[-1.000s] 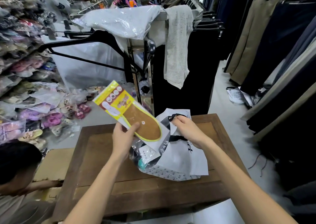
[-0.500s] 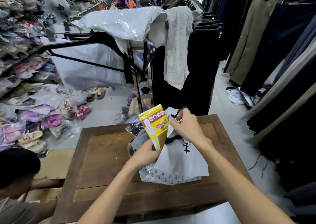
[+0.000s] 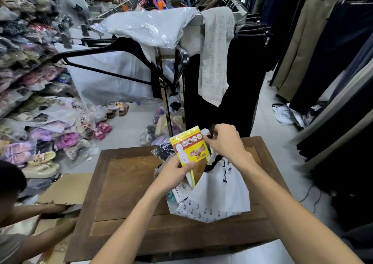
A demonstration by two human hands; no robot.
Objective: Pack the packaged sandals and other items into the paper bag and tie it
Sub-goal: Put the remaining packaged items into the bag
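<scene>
A white paper bag (image 3: 218,195) with black lettering and black handles lies on the brown wooden table (image 3: 125,183). My right hand (image 3: 224,140) grips the bag's upper rim and handle, holding its mouth apart. My left hand (image 3: 173,173) holds a yellow insole package (image 3: 189,148) upright, its lower half sunk into the bag's mouth. A dark item in clear plastic (image 3: 163,150) sticks out just left of the package. Other packaged goods with a white label (image 3: 181,191) show at the bag's left edge.
A clothes rack (image 3: 171,94) with hangers and a grey garment (image 3: 216,54) stands right behind the table. Packaged sandals (image 3: 66,138) pile on the floor and shelves at left. Another person (image 3: 12,213) crouches at lower left over cardboard (image 3: 64,191). Trousers (image 3: 314,41) hang at right.
My left hand has turned the insole package from flat above the table to upright and pushed it down into the bag. My right hand stays on the bag's rim.
</scene>
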